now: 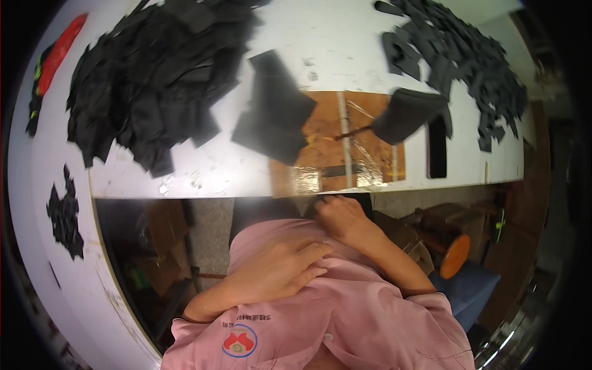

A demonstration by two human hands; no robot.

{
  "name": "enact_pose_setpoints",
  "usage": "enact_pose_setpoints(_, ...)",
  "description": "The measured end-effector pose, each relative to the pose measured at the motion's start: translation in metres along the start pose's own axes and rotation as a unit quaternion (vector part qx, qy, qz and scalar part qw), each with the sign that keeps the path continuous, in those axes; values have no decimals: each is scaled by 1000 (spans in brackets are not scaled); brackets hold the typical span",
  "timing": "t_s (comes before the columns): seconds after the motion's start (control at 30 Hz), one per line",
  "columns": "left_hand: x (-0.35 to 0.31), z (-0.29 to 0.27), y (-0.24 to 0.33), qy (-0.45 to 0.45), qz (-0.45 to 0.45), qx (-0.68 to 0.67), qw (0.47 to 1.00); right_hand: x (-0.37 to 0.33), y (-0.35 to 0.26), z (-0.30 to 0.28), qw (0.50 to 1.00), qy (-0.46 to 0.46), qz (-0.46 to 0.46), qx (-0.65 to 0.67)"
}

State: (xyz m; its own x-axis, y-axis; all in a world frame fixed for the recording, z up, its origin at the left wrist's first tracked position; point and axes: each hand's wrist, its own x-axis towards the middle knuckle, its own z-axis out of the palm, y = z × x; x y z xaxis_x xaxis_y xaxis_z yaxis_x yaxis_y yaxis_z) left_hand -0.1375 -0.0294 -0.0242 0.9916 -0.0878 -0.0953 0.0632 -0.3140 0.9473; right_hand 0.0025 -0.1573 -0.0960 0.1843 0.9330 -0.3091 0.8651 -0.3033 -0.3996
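My left hand (280, 268) lies against the front of my pink shirt (370, 302), its fingers stretched out and nothing in them. Just below the table's front edge, my right hand (340, 216) is over my lap with its fingers curled in; anything inside them is hidden. Nearest on the table is a brown board (327, 126) with strips of clear tape. Flat black cut pieces (271, 111) overlap its left side. A curved dark piece (407, 114), perhaps folded, rests on its right side, beside a black phone-like slab (436, 148).
A big heap of black cut pieces (160, 80) covers the table's left. Smaller dark pieces (456, 55) are piled at the far right. On the left side surface lie a small black bunch (65, 216) and a red item (61, 46). An orange round seat (454, 256) stands below right.
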Motion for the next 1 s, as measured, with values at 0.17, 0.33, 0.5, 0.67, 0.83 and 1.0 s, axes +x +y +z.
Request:
enact_pose_setpoints(0.17,40,22,7,-125,163,-305,930,-5,8,30,999,41,3,-25)
enact_pose_setpoints(0.33,65,43,-17,-299,-59,-388,870,-18,19,36,989,135,37,-53)
enact_pose_setpoints(0.5,31,10,-37,-106,-138,-154,973,-63,56,17,978,49,182,95)
enact_pose_setpoints(0.67,14,10,-85,-56,-160,-113,979,-68,48,0,974,40,185,127)
enact_pose_setpoints(0.83,37,48,-169,93,-164,51,981,-67,45,18,980,67,148,117)
enact_pose_setpoints(1.0,64,45,-183,-82,-206,202,954,-56,36,19,990,63,87,93)
